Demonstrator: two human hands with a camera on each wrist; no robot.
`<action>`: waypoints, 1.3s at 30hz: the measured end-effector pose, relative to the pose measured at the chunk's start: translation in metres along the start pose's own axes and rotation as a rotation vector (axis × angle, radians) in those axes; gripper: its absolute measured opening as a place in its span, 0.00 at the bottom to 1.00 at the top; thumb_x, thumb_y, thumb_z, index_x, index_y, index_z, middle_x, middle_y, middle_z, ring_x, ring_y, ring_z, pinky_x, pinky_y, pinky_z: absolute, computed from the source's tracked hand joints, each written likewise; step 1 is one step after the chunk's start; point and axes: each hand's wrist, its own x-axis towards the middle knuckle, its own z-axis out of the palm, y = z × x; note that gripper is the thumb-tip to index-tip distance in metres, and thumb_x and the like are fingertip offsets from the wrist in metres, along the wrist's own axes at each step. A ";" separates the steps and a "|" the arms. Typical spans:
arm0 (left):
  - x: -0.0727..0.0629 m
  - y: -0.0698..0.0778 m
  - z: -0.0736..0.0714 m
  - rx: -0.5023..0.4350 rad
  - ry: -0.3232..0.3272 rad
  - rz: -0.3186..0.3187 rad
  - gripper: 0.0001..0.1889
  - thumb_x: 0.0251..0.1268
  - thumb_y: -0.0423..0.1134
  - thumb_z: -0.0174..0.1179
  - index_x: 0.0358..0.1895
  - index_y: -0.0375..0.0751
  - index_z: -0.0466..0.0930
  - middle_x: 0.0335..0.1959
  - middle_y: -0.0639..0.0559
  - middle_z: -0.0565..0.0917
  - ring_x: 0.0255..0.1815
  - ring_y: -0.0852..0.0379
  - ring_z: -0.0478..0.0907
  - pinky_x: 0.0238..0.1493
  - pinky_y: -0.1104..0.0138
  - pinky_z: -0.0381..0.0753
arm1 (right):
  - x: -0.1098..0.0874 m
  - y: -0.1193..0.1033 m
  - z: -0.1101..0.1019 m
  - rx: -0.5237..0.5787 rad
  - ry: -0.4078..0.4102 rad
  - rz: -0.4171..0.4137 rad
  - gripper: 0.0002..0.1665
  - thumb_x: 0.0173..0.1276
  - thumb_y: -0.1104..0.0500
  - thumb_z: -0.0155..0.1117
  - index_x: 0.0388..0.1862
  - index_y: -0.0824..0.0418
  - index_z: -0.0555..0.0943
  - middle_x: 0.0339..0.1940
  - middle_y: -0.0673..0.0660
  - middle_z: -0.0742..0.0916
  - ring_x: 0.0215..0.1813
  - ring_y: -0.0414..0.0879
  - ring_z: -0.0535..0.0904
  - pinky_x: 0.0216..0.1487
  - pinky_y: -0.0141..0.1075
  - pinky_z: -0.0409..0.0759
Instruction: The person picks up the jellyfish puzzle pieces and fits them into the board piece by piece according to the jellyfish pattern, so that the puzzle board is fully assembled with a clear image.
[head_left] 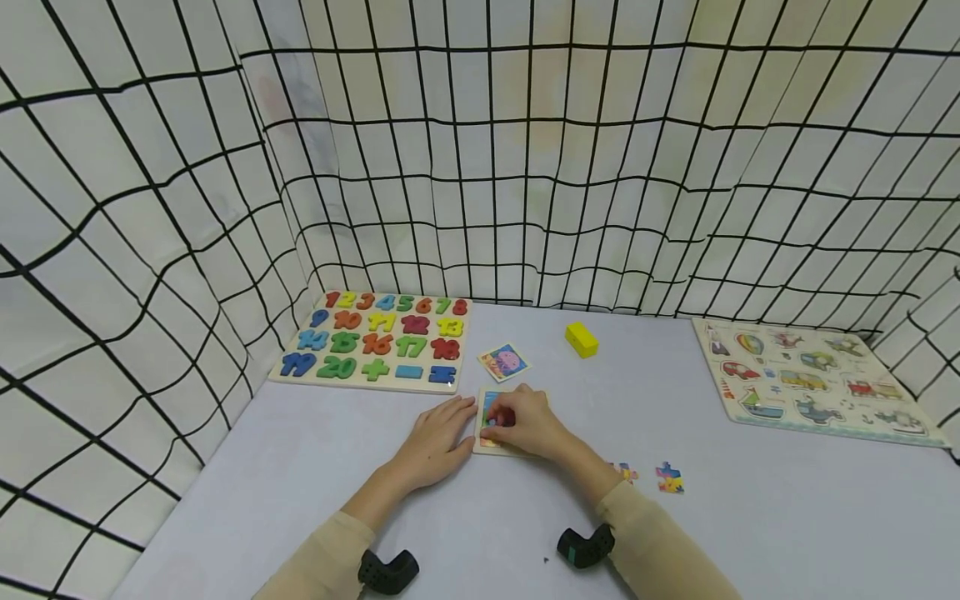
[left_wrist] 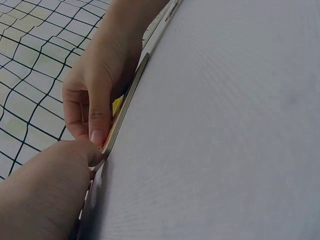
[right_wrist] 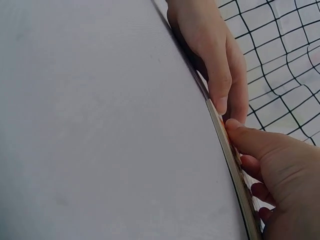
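While the left hand (head_left: pixel 433 442) touched the puzzle board (head_left: pixel 495 452) along its left edge, the right hand (head_left: pixel 531 423) bent directly over it, grip narrow, contents unclear.

Two hands (head_left: pixel 435 442) (head_left: pixel 531 423), three boards (head_left: pixel 360 354) (head_left: pixel 495 451) (head_left: pixel 836 387), two loose jigsaw pieces (head_left: pixel 670 477) (head_left: pixel 626 472), one picture card (head_left: pixel 504 362) and one yellow block (head_left: pixel 582 340) show.

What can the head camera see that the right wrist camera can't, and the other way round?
Only the head view shows the number board, vehicle board, card, yellow block, two loose pieces and sleeves.

Only the right wrist view gives a close, side-on look at the edge of the puzzle.

Both show that puzzle, the left grip, the right grip, the white table and the net.
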 end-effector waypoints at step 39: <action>0.000 -0.001 0.000 -0.012 0.003 0.015 0.26 0.66 0.45 0.50 0.65 0.41 0.65 0.68 0.50 0.62 0.70 0.52 0.51 0.64 0.52 0.52 | -0.007 -0.001 0.003 -0.125 0.110 -0.081 0.15 0.50 0.43 0.71 0.20 0.47 0.75 0.18 0.37 0.73 0.30 0.37 0.65 0.36 0.39 0.58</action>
